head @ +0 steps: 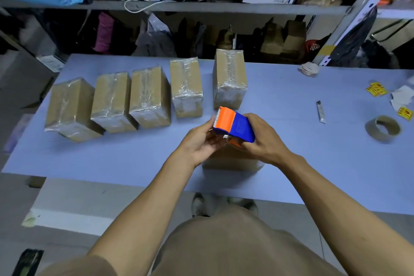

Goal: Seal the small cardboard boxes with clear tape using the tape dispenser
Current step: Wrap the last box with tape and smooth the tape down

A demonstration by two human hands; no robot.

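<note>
Right hand (261,141) wrapped around the blue body of the tape dispenser (234,124), fingers curled over its far side and clamped on it. Orange toothed end of the dispenser pointing away, toward the row of boxes. Left hand (201,141) cupped against the dispenser's left side, fingers (211,124) bent and pinching at the tape near the orange end; exact contact hard to make out. Dispenser held just above a small cardboard box (233,161) on the near part of the pale blue worktop (112,159), mostly hidden under both hands; touching or not, cannot tell.

Further back on the worktop, five taped boxes standing in a row: leftmost box (70,108), second box (112,102), third box (149,96), fourth box (186,86) and the tallest, fifth box (229,77), set slightly apart to the right. All five glossy with clear tape over their tops and ends.

To the right, well apart from the hands: a brown tape roll (383,129) lying flat, a small utility knife (320,111), some yellow stickers (377,89) and crumpled paper (309,68). Behind the worktop, metal shelving (179,5) packed with bags and cartons.
</note>
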